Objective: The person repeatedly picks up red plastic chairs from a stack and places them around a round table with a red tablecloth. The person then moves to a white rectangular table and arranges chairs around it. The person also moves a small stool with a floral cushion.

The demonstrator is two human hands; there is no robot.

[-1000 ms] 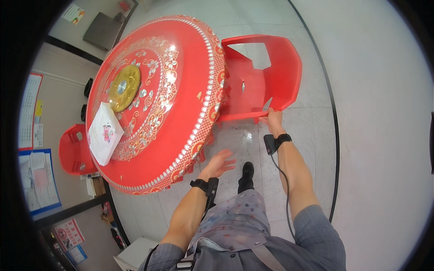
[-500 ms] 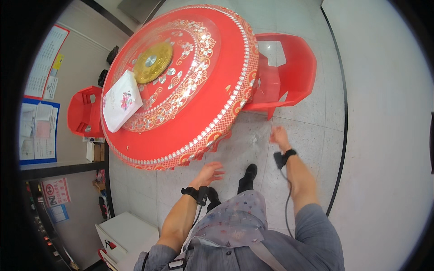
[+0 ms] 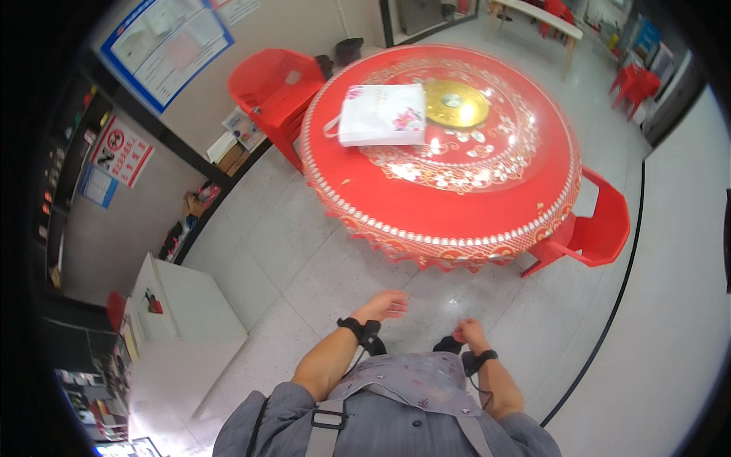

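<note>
My left hand [image 3: 384,306] hangs in the air above the floor in front of my apron [image 3: 419,379], its fingers apart and nothing in it. To its right, my right hand [image 3: 470,335] is curled closed, with nothing showing from it. Both wrists wear black straps with small devices and cables. Ahead of my hands, touched by neither, stands a round table with a red patterned tablecloth [image 3: 426,217]. On it lie a white bag with pink flowers [image 3: 381,114] and a round golden disc [image 3: 457,104].
One red chair [image 3: 278,95] stands at the table's far left, another red chair [image 3: 601,228] at its right. A white cabinet [image 3: 202,305] is at the left. A pale wall [image 3: 685,289] runs along the right. Farther back are a long table [image 3: 541,17] and more red seats.
My view has turned left, so the table now lies ahead and to the right, and the white cabinet shows more fully. My right hand has come lower and nearer my body.
</note>
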